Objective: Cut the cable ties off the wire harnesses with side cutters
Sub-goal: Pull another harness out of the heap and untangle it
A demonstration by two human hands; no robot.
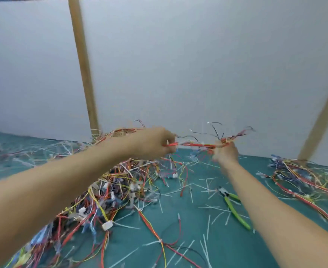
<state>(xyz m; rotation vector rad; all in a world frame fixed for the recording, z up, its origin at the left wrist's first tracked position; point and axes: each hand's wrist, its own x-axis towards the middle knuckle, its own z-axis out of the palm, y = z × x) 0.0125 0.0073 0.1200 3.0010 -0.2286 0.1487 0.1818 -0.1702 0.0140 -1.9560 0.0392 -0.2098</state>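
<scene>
Up above the green mat (227, 246), both hands hold one red-and-orange wire harness (195, 145) stretched almost level between them. The left hand (155, 142) has its fingers curled round one end of the bundle, with a short stub of red wire poking out beside the knuckles. The right hand (226, 151) grips the other end, fingers closed about it, though motion blur hides how each finger lies; thin black and red wire tails fan out past that hand toward the white wall (198, 64). Below the left forearm, a big tangled pile of harnesses (109, 192) in red, yellow, blue and white covers the mat, with white connectors showing here and there. A smaller pile of loose wires (302, 182) lies well apart on the right side of the mat, near the foot of a slanted wooden post (321, 117). The side cutters (231, 205), with bright green handles, lie flat on the mat between the two piles, just beside the right forearm and touched by neither hand. Cut white cable ties (207, 227) are scattered over the mat around the cutters. A second wooden post (83, 64) stands behind the big pile.
</scene>
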